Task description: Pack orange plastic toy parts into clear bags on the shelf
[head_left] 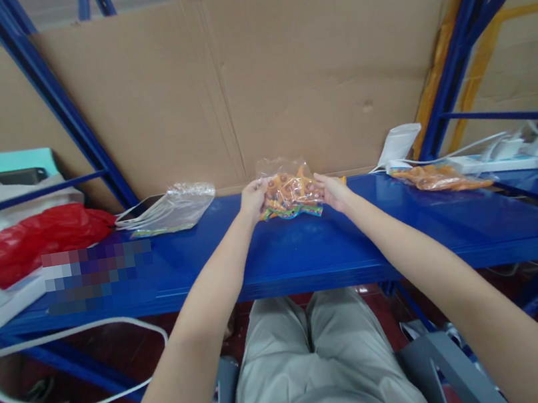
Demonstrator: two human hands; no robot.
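A clear plastic bag (290,188) with orange, star-like pieces inside is held up over the blue shelf, close to the cardboard at the back. Its lower edge carries a colourful green and blue print. My left hand (253,200) grips the bag's left side, fingers closed on the plastic. On the opposite side my right hand (334,192) pinches the bag's edge, and a bit of orange shows just beyond its fingers. What exactly the orange pieces are, I cannot make out.
Flat clear bags (179,207) lie to the left, beside a red plastic bag (37,239). Orange items in clear plastic (440,177) and a white power strip (495,161) with cables are on the right. Blue uprights (57,105) frame the cardboard sheet (329,64).
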